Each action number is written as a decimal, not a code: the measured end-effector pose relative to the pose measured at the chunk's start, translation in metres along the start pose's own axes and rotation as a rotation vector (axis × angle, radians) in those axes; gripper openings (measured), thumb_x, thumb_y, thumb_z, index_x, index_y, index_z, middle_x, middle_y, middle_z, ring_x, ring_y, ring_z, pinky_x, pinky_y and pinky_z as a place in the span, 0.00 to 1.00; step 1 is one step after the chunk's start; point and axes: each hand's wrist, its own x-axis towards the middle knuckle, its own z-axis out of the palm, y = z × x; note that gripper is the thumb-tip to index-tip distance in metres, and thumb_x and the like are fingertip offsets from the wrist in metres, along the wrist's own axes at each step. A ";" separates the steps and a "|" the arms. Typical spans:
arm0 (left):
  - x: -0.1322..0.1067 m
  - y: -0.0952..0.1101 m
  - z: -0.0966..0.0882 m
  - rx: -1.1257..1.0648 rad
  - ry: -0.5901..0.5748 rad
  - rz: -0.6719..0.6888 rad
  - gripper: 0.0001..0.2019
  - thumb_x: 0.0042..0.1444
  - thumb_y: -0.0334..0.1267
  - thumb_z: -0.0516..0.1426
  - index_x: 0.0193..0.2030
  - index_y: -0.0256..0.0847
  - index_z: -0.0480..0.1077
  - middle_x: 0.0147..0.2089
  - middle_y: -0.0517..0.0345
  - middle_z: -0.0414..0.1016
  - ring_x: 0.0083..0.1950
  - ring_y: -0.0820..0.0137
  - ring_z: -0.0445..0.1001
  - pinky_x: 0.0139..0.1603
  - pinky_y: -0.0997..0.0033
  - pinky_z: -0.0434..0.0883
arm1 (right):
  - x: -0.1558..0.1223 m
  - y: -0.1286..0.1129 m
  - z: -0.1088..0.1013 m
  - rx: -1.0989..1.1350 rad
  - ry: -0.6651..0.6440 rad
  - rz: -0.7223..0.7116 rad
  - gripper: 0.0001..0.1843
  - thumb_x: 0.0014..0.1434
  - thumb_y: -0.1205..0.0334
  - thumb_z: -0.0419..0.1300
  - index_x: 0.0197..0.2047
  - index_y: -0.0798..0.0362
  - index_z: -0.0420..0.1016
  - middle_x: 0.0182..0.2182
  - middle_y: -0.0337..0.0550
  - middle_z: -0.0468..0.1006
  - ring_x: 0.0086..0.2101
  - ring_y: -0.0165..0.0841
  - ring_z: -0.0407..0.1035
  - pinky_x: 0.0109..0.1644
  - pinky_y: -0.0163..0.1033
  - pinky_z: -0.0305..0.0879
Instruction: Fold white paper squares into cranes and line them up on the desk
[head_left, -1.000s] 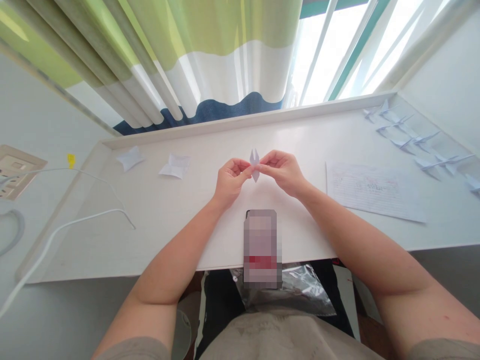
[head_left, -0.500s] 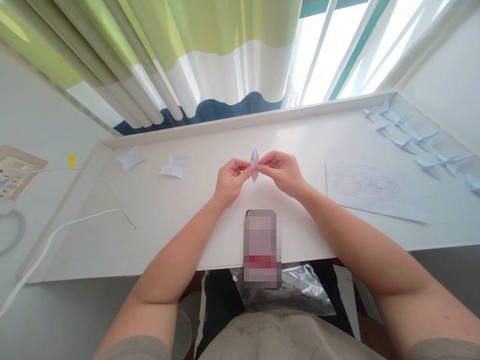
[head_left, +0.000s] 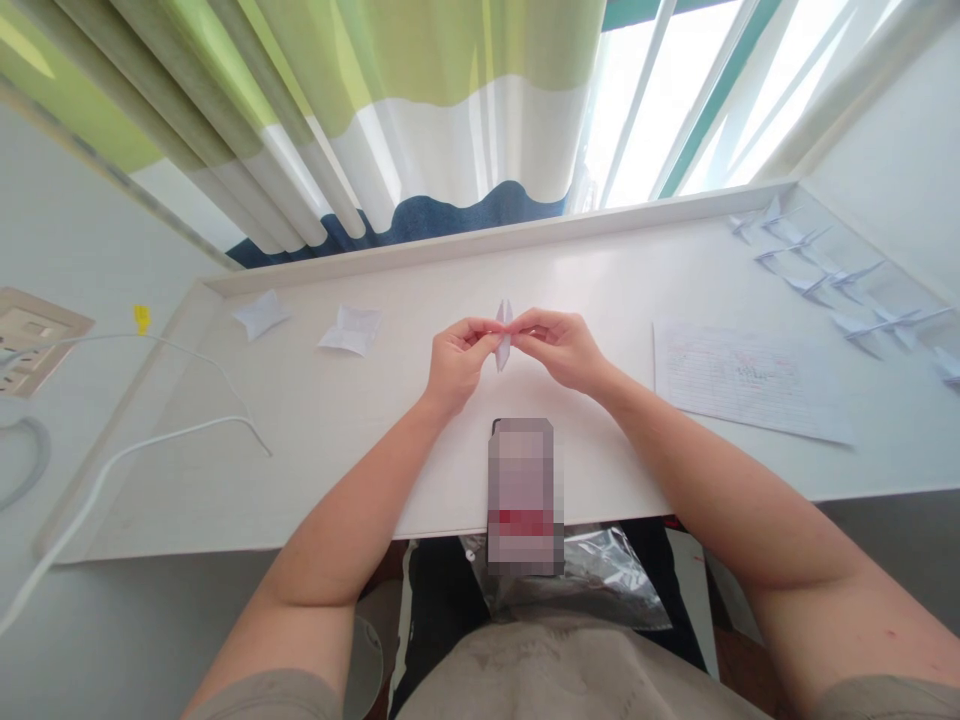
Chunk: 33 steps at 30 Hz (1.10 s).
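Above the middle of the white desk, a small folded piece of white paper is held upright between my two hands. My left hand pinches its left side with thumb and forefinger. From the other side, the thumb and fingertips of my right hand press on it, so the fingertips of both hands nearly meet. The paper is narrow and pointed at both ends, with a split at the top; its middle is hidden by my fingers.
Two folded white papers lie at the left. Several folded paper figures stand along the right edge, beyond a written sheet. A phone, blurred out, overhangs the front edge. A white cable crosses the left side.
The folded paper has turned slightly and looks narrower, with its lower tip shifted a little left. My right hand has edged left, its fingertips closer to those of my left hand.
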 end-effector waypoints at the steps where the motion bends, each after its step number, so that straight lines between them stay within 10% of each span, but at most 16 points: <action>1: 0.000 0.001 0.000 -0.009 0.013 -0.014 0.10 0.50 0.40 0.76 0.36 0.41 0.84 0.36 0.58 0.85 0.38 0.70 0.82 0.45 0.66 0.80 | 0.000 0.000 0.000 -0.016 -0.013 -0.022 0.09 0.63 0.52 0.76 0.41 0.46 0.89 0.40 0.43 0.88 0.44 0.40 0.83 0.55 0.53 0.81; 24: 0.000 0.001 -0.007 -0.106 -0.119 -0.054 0.19 0.57 0.43 0.75 0.51 0.45 0.77 0.47 0.56 0.85 0.47 0.66 0.85 0.52 0.60 0.83 | 0.000 -0.007 -0.006 -0.012 -0.017 0.023 0.08 0.57 0.58 0.74 0.42 0.46 0.86 0.41 0.41 0.87 0.44 0.39 0.81 0.52 0.51 0.79; 33: -0.001 0.000 -0.004 -0.073 -0.093 0.002 0.25 0.49 0.51 0.81 0.46 0.43 0.79 0.41 0.59 0.82 0.40 0.71 0.82 0.45 0.66 0.81 | 0.000 -0.005 -0.003 0.083 0.007 0.126 0.23 0.55 0.39 0.81 0.37 0.49 0.84 0.39 0.45 0.88 0.40 0.39 0.81 0.49 0.49 0.79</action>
